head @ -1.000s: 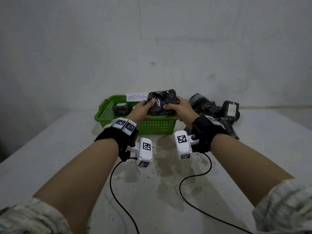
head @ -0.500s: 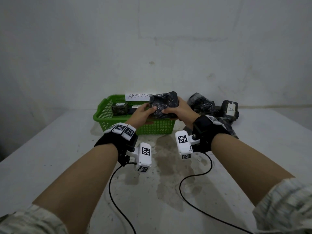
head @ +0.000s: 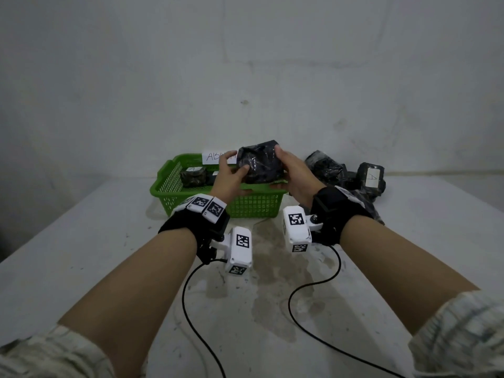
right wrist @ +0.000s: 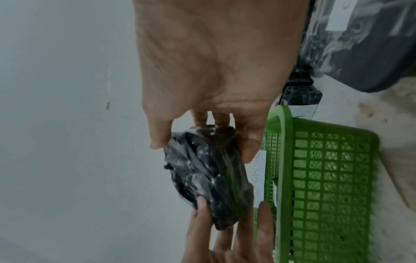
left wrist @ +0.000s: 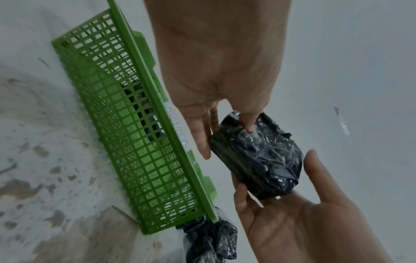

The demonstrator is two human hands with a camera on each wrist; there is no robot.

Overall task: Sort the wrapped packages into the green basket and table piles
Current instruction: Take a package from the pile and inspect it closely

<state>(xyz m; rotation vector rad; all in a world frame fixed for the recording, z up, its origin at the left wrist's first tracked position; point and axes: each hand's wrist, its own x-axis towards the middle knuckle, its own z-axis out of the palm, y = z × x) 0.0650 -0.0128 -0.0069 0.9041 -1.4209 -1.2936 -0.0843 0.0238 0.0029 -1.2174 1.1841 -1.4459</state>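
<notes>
Both hands hold one black wrapped package point(head: 260, 163) up above the green basket point(head: 251, 205). My left hand point(head: 231, 175) grips its left side, thumb on the front and fingers behind. My right hand point(head: 293, 171) grips its right side. The left wrist view shows the package point(left wrist: 258, 160) pinched between thumb and fingers beside the basket rim point(left wrist: 144, 99). In the right wrist view the package point(right wrist: 207, 178) sits between both hands next to the basket point(right wrist: 326, 178). Another wrapped package point(head: 193, 175) with a white label lies inside the basket.
A white paper sign point(head: 215, 156) stands on the basket's back rim. A pile of black wrapped packages point(head: 346, 175) lies on the table to the right of the basket, close to the wall. Two black cables point(head: 300, 309) trail over the stained white table.
The package has been lifted a little higher above the basket and turned in both hands. The left thumb has shifted onto its front face.
</notes>
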